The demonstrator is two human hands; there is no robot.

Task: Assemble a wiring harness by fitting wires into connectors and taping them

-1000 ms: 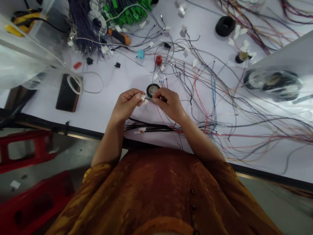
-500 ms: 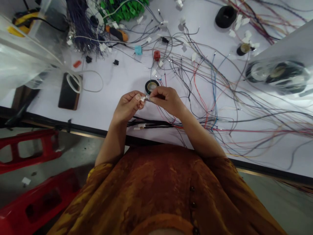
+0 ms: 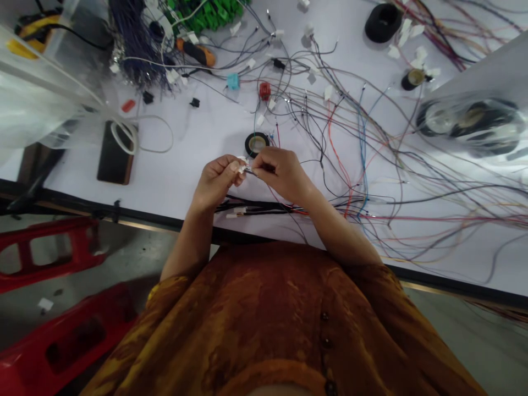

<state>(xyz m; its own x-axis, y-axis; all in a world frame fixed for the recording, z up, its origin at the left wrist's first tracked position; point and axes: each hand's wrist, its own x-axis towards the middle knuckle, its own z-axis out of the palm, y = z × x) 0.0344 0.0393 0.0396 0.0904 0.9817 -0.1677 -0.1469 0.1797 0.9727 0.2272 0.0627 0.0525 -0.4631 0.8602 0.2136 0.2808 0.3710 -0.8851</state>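
Note:
My left hand (image 3: 218, 180) pinches a small white connector (image 3: 242, 166) between thumb and fingers. Right beside it, my right hand (image 3: 281, 171) has its fingertips pressed together on thin wires (image 3: 251, 171) at the connector's right side. Whether the wire ends sit inside the connector is too small to tell. A roll of black tape (image 3: 256, 144) lies just behind the hands. Below them, a bundle of black wires (image 3: 264, 208) runs along the table's front edge. A red connector (image 3: 264, 91) and a light blue connector (image 3: 233, 81) lie farther back.
Loose wires (image 3: 363, 143) spread over the table's right side. At the back left are green connectors (image 3: 210, 14), an orange-black tool (image 3: 196, 52) and dark blue wires (image 3: 134, 38). A phone (image 3: 115, 154) lies left. Wrapped tape rolls (image 3: 470, 124) stand right.
Both hands stay close together at the connector, with only slight finger movement. Some thin wires near the tape roll and right hand have shifted a little.

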